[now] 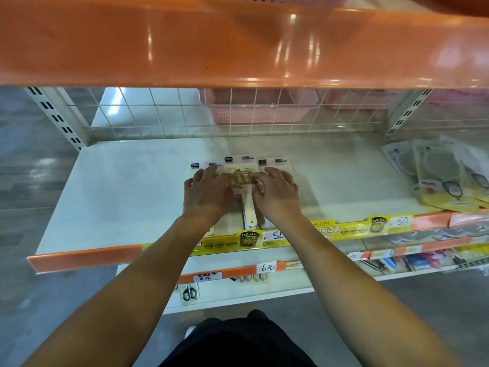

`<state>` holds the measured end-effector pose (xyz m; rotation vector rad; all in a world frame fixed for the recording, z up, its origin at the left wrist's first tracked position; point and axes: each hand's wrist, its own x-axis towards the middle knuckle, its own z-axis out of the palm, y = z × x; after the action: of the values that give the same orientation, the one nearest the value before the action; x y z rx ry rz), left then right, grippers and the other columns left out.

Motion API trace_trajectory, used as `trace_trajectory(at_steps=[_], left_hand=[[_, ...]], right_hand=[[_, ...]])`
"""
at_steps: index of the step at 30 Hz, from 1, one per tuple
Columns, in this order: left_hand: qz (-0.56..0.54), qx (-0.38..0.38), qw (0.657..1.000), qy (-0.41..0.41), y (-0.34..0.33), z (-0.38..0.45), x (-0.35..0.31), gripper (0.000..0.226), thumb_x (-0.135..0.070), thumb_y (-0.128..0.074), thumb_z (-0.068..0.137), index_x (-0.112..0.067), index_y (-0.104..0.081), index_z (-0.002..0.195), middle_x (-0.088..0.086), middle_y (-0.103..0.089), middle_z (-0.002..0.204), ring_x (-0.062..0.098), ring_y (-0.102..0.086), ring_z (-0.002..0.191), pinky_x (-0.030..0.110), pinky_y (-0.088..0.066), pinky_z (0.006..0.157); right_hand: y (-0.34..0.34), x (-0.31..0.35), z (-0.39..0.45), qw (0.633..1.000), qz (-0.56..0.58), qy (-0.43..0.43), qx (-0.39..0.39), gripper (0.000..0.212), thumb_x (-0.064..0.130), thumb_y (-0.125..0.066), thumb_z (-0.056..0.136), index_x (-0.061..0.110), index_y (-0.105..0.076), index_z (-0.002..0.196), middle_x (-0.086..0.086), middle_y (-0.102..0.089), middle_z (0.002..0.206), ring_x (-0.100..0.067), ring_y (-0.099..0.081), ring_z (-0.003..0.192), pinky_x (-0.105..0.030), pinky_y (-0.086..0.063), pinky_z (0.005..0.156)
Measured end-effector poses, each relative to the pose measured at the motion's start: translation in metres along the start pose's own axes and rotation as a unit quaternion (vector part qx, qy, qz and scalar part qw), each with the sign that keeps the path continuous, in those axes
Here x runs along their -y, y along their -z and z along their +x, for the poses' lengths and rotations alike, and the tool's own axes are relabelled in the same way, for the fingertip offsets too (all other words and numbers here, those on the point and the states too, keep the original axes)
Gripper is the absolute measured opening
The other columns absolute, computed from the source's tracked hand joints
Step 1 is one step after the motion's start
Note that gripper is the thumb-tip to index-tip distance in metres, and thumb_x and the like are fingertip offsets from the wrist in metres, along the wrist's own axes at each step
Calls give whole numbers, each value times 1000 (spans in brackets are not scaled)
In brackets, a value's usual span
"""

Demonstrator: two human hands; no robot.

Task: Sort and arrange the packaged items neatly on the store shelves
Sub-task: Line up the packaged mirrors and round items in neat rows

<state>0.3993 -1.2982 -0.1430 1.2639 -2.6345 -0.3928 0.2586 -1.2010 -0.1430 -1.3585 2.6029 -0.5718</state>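
Note:
Three clear-wrapped packs of pale wooden paddle-shaped boards lie side by side in the middle of the white shelf [119,186]. My left hand [207,190] rests flat on the left pack [197,169]. My right hand [277,193] lies on the right pack [275,162], fingers spread and slightly bent. Between the hands shows the middle pack [242,178], with a round brown label and its handle pointing toward me. The lower parts of the outer packs are hidden under my hands.
A heap of grey and yellow packaged items [444,176] lies at the shelf's right end. An orange upper shelf [238,43] overhangs close above. A wire grid [238,112] backs the shelf. Lower shelves hold scissors [189,293] and stationery [418,260].

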Motion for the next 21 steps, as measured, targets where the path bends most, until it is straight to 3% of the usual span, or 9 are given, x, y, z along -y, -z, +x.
trace_trajectory(at_steps=[21], left_hand=[[-3,-5,1000,17,-7,-6,-3,33,-42,-43,95,-34,-57,124,-1,-42,143,26,-34,134,44,-29,105]], right_hand=[[0,-2,-6,1000,3,6,9,36,40,-52,95,37,-58,129,8,-47,143,-24,-30,139,-41,-27,111]])
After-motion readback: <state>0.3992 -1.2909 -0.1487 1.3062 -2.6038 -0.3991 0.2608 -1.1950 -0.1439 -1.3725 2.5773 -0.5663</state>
